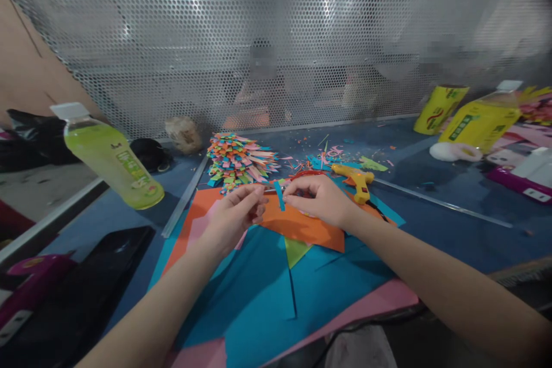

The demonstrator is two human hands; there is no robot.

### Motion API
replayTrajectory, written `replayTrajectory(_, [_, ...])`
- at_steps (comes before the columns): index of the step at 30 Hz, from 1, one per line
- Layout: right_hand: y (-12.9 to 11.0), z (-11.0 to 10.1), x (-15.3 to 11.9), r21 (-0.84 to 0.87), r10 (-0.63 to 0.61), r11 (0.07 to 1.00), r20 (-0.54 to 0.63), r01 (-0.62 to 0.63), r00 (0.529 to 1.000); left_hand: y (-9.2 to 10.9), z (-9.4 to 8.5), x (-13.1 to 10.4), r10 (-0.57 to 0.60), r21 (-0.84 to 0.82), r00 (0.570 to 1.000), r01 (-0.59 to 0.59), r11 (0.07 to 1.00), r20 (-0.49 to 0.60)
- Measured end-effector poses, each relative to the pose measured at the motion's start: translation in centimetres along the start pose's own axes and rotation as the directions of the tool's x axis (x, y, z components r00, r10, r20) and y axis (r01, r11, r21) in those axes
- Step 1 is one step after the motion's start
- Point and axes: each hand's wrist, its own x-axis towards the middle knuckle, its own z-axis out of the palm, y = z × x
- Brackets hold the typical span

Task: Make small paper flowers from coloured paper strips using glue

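A small blue paper strip (279, 195) stands nearly upright between my hands, pinched at its edge by the fingertips of my right hand (317, 198). My left hand (241, 213) is just left of the strip, thumb and fingers curled together; whatever it may hold is too small to make out. Under both hands lie an orange paper sheet (319, 231), a large blue sheet (254, 293) and a green piece (296, 250). Behind my left hand is a layered pile of colourful fringed paper strips (239, 161). Red-handled scissors (307, 173) appear partly hidden behind my right hand.
A yellow glue gun (356, 181) lies beyond my right hand, near paper scraps (330, 158) and a clear stick (448, 204). A green drink bottle (114, 155) and a dark phone-like slab (81, 293) are left. Another bottle (485, 121) and a yellow can (440, 109) stand right.
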Motion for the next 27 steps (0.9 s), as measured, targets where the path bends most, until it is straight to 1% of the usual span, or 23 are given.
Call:
replayTrajectory(2, [0.2,-0.1,0.1,-0.058,-0.012,0.998,-0.037,0.010,0.999,0.2,0.1,0.1,-0.043,-0.028,0.999,0.042,0.999,-0.014])
replayTrajectory(4, [0.3,-0.1,0.2,-0.133,-0.021,0.991,-0.078,0.011,0.997,0.6,0.3,0.1,-0.071,-0.091,0.997,0.069,0.993,-0.016])
replayTrajectory(8, [0.3,-0.2,0.2,-0.208,-0.015,0.978,-0.093,-0.004,0.996,1.4,0.3,0.0,-0.082,-0.191,0.996,0.076,0.979,-0.024])
replayTrajectory(10, [0.4,-0.2,0.2,-0.223,-0.016,0.975,-0.097,-0.006,0.995,1.5,0.1,-0.1,-0.097,-0.188,0.995,0.097,0.977,0.011])
replayTrajectory(12, [0.6,-0.2,0.3,-0.232,-0.011,0.972,-0.120,-0.017,0.993,1.3,-0.1,-0.2,-0.097,-0.129,0.992,0.106,0.986,0.075])
replayTrajectory(13, [0.6,-0.3,0.3,-0.233,-0.001,0.972,-0.137,-0.032,0.991,1.1,-0.1,-0.2,-0.084,-0.070,0.992,0.091,0.993,0.097])
replayTrajectory(15, [0.7,-0.4,0.3,-0.221,0.019,0.973,-0.181,-0.060,0.983,0.7,-0.3,-0.3,-0.028,0.127,0.995,0.016,0.992,0.093])
replayTrajectory(16, [0.7,-0.6,0.4,-0.206,0.021,0.976,-0.208,-0.064,0.978,0.5,-0.3,-0.3,0.019,0.270,0.997,-0.040,0.962,0.080])
replayTrajectory(17, [0.6,-0.7,0.4,-0.184,0.016,0.981,-0.239,-0.061,0.971,0.3,-0.4,-0.3,0.080,0.432,0.994,-0.104,0.896,0.073])
replayTrajectory(18, [0.6,-0.9,0.4,-0.157,0.004,0.986,-0.275,-0.049,0.961,0.1,-0.5,-0.3,0.140,0.593,0.986,-0.165,0.788,0.089])
replayTrajectory(19, [0.6,-1.1,0.4,-0.132,-0.009,0.991,-0.318,-0.035,0.948,0.0,-0.5,-0.3,0.187,0.726,0.974,-0.222,0.650,0.130])
replayTrajectory(20, [0.5,-1.2,0.5,-0.112,-0.019,0.993,-0.363,-0.023,0.932,-0.1,-0.7,-0.3,0.218,0.817,0.958,-0.276,0.506,0.188])
replayTrajectory(21, [0.5,-1.4,0.5,-0.097,-0.027,0.995,-0.407,-0.014,0.913,-0.2,-0.7,-0.3,0.240,0.867,0.940,-0.321,0.382,0.242])
replayTrajectory(22, [0.5,-1.5,0.5,-0.088,-0.032,0.996,-0.441,-0.007,0.897,-0.2,-0.8,-0.3,0.261,0.888,0.925,-0.349,0.300,0.276])
replayTrajectory(23, [0.6,-1.6,0.5,-0.082,-0.035,0.997,-0.460,-0.004,0.887,-0.2,-0.9,-0.3,0.282,0.894,0.917,-0.359,0.267,0.283])
replayTrajectory(24, [0.6,-1.6,0.6,-0.074,-0.033,0.997,-0.461,-0.001,0.887,-0.2,-0.9,-0.3,0.304,0.893,0.913,-0.356,0.276,0.271])
replayTrajectory(25, [0.7,-1.5,0.6,-0.060,-0.026,0.998,-0.448,-0.001,0.894,-0.2,-0.9,-0.3,0.324,0.885,0.914,-0.346,0.311,0.243])
replayTrajectory(27, [0.9,-1.3,0.6,-0.038,-0.014,0.999,-0.400,-0.001,0.916,-0.1,-0.8,-0.4,0.349,0.841,0.917,-0.338,0.422,0.194])
